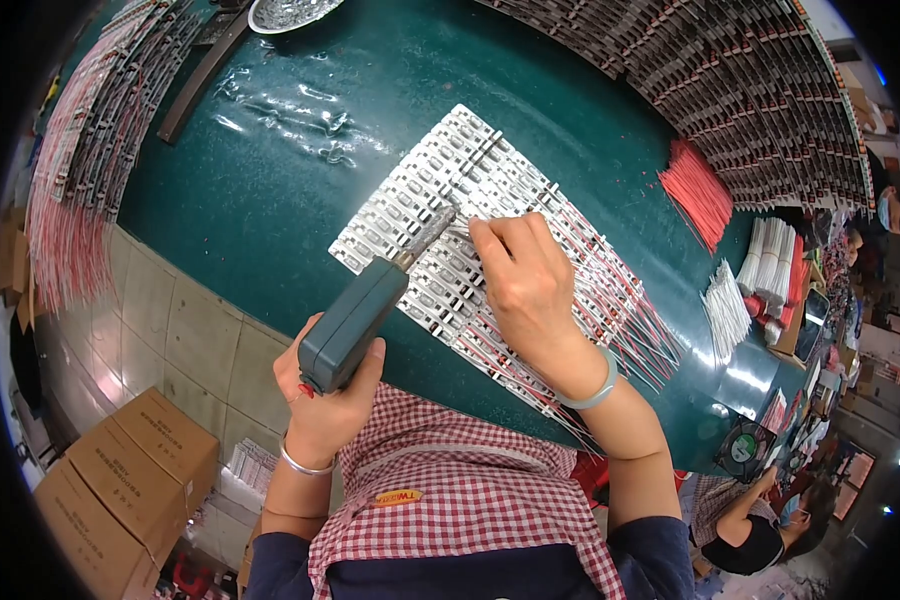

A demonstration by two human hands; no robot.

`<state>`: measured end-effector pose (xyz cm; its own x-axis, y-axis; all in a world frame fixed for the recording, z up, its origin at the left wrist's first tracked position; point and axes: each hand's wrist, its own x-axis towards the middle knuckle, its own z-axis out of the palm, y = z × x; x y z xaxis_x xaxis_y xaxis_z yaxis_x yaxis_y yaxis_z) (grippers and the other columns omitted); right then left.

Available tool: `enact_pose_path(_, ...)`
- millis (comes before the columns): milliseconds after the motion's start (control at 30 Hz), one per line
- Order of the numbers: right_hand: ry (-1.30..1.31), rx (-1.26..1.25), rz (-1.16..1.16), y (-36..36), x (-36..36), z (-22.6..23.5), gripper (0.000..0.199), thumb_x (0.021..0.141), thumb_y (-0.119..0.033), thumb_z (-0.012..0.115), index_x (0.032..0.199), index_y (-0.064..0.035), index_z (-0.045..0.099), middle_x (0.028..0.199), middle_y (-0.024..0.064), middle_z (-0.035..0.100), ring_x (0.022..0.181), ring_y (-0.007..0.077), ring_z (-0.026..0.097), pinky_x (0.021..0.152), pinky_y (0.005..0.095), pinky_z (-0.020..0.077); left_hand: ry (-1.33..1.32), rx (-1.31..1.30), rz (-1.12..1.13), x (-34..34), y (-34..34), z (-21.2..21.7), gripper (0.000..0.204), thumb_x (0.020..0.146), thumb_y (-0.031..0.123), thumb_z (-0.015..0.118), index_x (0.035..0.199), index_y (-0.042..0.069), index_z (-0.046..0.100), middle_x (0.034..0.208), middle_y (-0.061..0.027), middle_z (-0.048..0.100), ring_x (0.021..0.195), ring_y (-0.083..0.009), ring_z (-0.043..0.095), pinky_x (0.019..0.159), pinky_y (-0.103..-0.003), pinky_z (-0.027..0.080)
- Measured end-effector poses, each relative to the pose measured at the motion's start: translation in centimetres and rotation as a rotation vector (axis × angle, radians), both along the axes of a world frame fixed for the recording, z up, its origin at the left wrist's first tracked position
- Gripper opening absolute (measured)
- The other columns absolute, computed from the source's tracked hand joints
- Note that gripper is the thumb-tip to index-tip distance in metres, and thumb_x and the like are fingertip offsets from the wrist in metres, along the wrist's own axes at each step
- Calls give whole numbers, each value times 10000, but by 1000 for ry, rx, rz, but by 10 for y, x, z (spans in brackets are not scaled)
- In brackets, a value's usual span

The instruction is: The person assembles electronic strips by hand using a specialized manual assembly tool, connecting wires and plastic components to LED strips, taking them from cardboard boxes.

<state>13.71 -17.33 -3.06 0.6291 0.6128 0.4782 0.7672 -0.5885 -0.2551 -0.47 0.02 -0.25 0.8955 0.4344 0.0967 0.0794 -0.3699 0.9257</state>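
My left hand (330, 415) is closed round a dark green soldering gun (350, 322). Its metal tip points up and right, over a panel of joined white rectangular boards (410, 200) on the green table. Just right of the tip, my right hand (530, 285) pinches its thumb and forefinger together low over the panel. What lies between those fingertips is too small to make out. Red and white wires (635, 325) trail from the panel's right and lower parts, some beneath my right hand and forearm.
Stacked wired boards (710, 90) rise at the far right, others (100, 140) at the left. Red wires (695, 195) and white wires (725, 310) lie at the right. A metal bowl (288, 12) and brown bar (205, 80) are at the back. Cardboard boxes (135, 470) stand lower left; another person (745, 525) sits lower right.
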Motion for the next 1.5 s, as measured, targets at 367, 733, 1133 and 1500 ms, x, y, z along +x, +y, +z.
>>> enact_pose_path(367, -6, -26, 23, 0, 1, -2, 294, 696, 4, 614, 983, 44, 669, 851, 92, 558, 786, 234, 546, 643, 317, 475, 10, -28, 45, 1, -1, 3, 163, 749, -19, 739, 897, -42, 674, 781, -81, 661, 626, -139, 618, 603, -239, 487)
enact_pose_path(733, -17, -5, -14, 2, 0, -1, 275, 687, 36, 655, 959, -3, 670, 836, 72, 610, 752, 219, 581, 594, 319, 487, -22, 24, 97, -13, 1, -2, 184, 742, 29, 772, 904, -31, 709, 787, -117, 717, 642, -193, 680, 670, -282, 532)
enact_pose_path(1133, -18, 51, -2, 4, -11, 3, 283, 678, 54, 674, 957, 6, 688, 828, 79, 616, 741, 225, 582, 587, 323, 482, -8, -10, 74, -20, 3, -3, 195, 750, -21, 754, 927, -54, 681, 836, -102, 690, 673, -151, 647, 635, -258, 507)
enact_pose_path(1500, 11, 3, 12, 4, -13, -3, 268, 728, -7, 629, 989, 40, 668, 853, 84, 569, 785, 236, 550, 639, 328, 462, 13, -3, 30, -15, 3, 0, 202, 756, -22, 748, 937, -48, 665, 835, -81, 658, 671, -127, 614, 612, -249, 485)
